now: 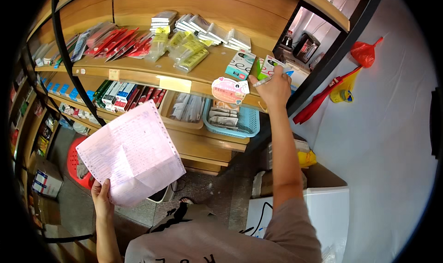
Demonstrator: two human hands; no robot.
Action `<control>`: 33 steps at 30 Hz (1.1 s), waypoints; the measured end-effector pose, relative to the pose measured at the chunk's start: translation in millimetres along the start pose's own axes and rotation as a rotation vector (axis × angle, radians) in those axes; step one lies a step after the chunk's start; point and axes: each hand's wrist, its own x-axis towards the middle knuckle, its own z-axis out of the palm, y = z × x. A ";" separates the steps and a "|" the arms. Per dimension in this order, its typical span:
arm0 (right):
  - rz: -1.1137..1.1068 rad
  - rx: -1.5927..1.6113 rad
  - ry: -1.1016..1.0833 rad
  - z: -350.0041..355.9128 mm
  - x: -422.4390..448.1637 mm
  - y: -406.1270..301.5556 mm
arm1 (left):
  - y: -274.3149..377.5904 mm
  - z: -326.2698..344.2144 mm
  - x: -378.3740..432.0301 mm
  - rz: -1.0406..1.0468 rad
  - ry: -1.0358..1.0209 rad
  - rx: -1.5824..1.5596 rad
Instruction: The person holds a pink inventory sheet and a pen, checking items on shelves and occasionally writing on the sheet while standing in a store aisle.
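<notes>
My left hand (102, 197) grips the lower left edge of a pink sheet of printed paper (133, 155) with perforated sides and fold creases. Over the right end of the upper shelf (214, 67), my right hand (275, 86) holds a clear pen (263, 81) between thumb and fingers. Just behind it stands a white and green box (271, 63) with a pink squiggle, partly hidden by the fingers. To its left is a white and teal box (241, 64). A pink oval sign (228, 90) hangs on the shelf edge below these boxes.
Yellow-labelled packets (190, 53), small notebooks (200, 22) and red packets (114, 41) lie along the upper shelf. Below are a blue plastic basket (254, 123), a tan tray (199, 124) and small boxes (117, 91). A black shelf post (320, 60) rises at right; a red stool (73, 159) stands at left.
</notes>
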 end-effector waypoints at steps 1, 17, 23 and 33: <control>0.054 -0.052 0.066 9.7 2.2 2.4 | -1.0 2.4 4.4 0.039 0.039 -0.021; 0.186 0.374 0.073 11.5 -5.2 32.0 | -9.2 50.9 40.2 0.087 0.076 -0.054; 0.305 0.149 0.080 12.2 -9.3 29.8 | -13.3 71.7 61.5 0.055 0.023 -0.052; 0.208 0.026 0.139 11.9 -11.9 22.8 | 1.5 87.2 59.1 -0.053 0.103 0.140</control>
